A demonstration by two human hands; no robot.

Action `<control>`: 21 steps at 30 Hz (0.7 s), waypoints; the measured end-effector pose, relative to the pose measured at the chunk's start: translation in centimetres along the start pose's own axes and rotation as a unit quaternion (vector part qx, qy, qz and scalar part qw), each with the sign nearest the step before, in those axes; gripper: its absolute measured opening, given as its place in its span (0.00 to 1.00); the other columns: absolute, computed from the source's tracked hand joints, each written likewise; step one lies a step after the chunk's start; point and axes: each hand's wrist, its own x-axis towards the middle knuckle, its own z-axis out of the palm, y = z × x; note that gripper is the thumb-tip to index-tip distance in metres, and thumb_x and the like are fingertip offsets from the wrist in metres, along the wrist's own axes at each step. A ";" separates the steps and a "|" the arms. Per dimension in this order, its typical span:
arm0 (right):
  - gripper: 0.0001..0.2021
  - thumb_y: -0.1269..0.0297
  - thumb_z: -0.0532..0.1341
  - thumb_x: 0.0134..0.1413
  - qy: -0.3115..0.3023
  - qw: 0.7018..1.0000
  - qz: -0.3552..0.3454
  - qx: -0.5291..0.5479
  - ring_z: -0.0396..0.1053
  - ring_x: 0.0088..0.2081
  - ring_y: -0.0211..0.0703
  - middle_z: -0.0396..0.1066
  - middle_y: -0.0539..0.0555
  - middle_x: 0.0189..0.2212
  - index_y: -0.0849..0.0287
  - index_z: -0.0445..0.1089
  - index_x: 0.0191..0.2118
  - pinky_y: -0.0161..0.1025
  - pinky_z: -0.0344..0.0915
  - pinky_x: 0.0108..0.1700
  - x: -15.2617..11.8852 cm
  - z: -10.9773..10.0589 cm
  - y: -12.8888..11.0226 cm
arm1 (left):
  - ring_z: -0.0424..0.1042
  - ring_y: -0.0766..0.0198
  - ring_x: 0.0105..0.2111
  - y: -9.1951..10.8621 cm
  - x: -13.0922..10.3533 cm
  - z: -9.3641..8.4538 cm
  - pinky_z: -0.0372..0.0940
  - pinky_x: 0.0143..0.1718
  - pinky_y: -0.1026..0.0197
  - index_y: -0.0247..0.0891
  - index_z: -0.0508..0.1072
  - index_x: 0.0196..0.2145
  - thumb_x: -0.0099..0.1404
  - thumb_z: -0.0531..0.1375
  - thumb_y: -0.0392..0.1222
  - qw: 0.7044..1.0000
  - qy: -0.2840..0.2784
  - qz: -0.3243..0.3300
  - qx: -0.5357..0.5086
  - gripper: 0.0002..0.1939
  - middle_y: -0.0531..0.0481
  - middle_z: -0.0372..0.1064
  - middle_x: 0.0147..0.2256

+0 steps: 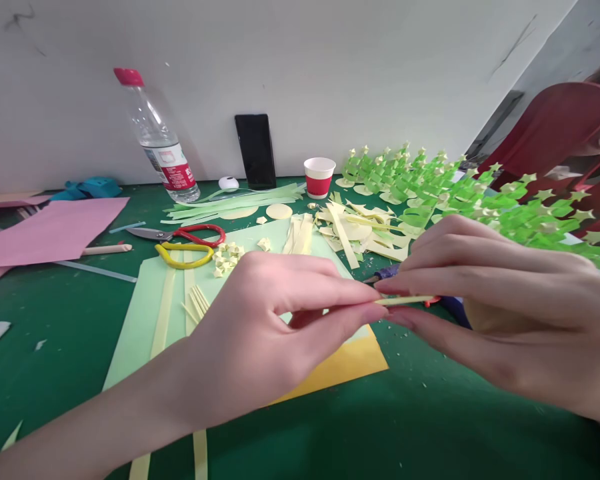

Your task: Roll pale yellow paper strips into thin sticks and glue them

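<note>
My left hand [290,320] and my right hand [490,313] meet at their fingertips right of the centre. Both pinch a thin pale yellow paper strip [405,301], whose free part points right beneath my right fingers. Behind my left hand, small folded paper stars [226,259] lie on light green sheets [145,313], next to several narrow yellow strips [198,301]. An orange-yellow sheet [345,367] shows under my left hand. Near my right fingers is a dark blue-handled tool [387,271], partly hidden.
Scissors [190,245], pink paper [55,230] and a bottle [167,157] stand or lie left. A phone [257,152] leans on the wall beside a paper cup [319,179]. Paper scraps [360,230] and green star-topped paper pieces [430,180] cover the back right. A person in red [550,140] is beyond.
</note>
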 end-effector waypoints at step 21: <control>0.07 0.75 0.67 0.49 -0.032 0.999 -0.001 -0.005 0.66 0.27 0.31 0.70 0.47 0.24 0.58 0.70 0.33 0.32 0.66 0.29 0.2 -0.2 0.4 | 0.62 0.72 0.17 -0.4 0.4 0.1 0.57 0.16 0.70 0.33 0.79 0.24 0.62 0.60 0.33 0.998 -0.004 -0.046 -0.044 0.11 0.56 0.68 0.17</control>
